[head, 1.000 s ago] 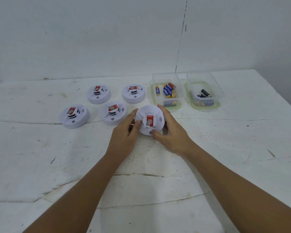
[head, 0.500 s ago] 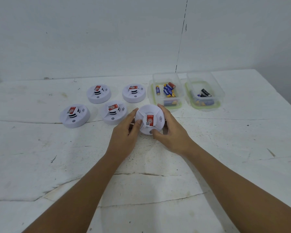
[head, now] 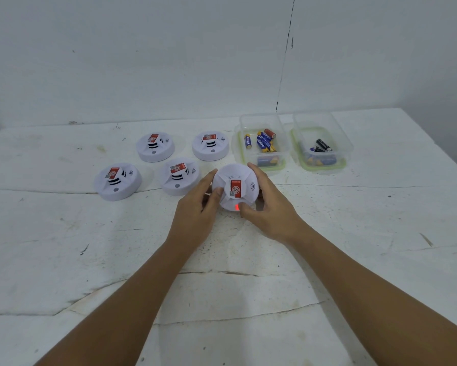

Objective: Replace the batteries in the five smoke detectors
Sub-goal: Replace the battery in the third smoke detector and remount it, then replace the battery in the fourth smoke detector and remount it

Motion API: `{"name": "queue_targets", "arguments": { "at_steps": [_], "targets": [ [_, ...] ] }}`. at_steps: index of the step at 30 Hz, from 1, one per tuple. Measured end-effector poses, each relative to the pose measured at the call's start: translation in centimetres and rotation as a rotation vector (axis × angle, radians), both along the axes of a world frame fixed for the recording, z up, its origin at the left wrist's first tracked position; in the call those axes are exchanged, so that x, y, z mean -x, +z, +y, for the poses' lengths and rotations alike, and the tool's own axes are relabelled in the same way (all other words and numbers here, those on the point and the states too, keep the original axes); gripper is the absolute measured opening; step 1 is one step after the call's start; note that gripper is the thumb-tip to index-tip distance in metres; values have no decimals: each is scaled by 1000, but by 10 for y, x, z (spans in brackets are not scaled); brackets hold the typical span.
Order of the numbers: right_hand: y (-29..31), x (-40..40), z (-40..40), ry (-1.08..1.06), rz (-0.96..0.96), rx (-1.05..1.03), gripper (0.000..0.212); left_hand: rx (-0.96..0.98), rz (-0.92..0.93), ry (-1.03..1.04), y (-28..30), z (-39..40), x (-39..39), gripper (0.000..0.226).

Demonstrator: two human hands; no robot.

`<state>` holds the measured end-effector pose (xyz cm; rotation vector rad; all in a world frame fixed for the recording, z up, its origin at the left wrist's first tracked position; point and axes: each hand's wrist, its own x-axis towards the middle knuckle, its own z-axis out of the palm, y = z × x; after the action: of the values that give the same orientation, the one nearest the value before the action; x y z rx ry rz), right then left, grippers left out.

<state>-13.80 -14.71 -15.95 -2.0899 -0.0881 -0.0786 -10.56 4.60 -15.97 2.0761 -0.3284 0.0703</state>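
A round white smoke detector (head: 238, 180) with a red label is tilted toward me, a small red light glowing at its lower edge. My left hand (head: 195, 215) grips its left side, thumb on its face. My right hand (head: 269, 207) grips its right side, fingers round the far rim and thumb at the lower edge. Several more white detectors lie flat on the table to the left, the nearest (head: 178, 175) just beside my left hand. A clear box (head: 282, 157) holds blue and yellow batteries; a second clear box (head: 341, 151) holds black and blue ones.
The white table (head: 354, 233) has cracks running across it. A white wall (head: 169, 62) stands right behind the table's far edge. The two boxes stand just beyond my right hand.
A red light now glows at the held detector's lower edge. The hands and the detector have hardly moved.
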Motion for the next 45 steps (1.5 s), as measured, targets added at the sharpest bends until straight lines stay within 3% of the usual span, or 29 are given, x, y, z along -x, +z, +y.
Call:
{"name": "queue_targets", "arguments": {
  "at_steps": [18,28,33,37,45],
  "targets": [
    [4,4,4,-20,-11,-69,86,82,10,-17,6,0,5,40],
    [53,-1,45,28,-214,-209,66,259,-83,8,55,28,7,33],
    [77,-36,94,38,-120,21,79,334,-118,147,82,81,-10,29],
    [96,-65,141,124,-119,85,82,370,-62,282,89,134,-31,25],
    [101,-142,194,135,-132,331,49,316,39,429,78,231,-104,24]
  ]
}}
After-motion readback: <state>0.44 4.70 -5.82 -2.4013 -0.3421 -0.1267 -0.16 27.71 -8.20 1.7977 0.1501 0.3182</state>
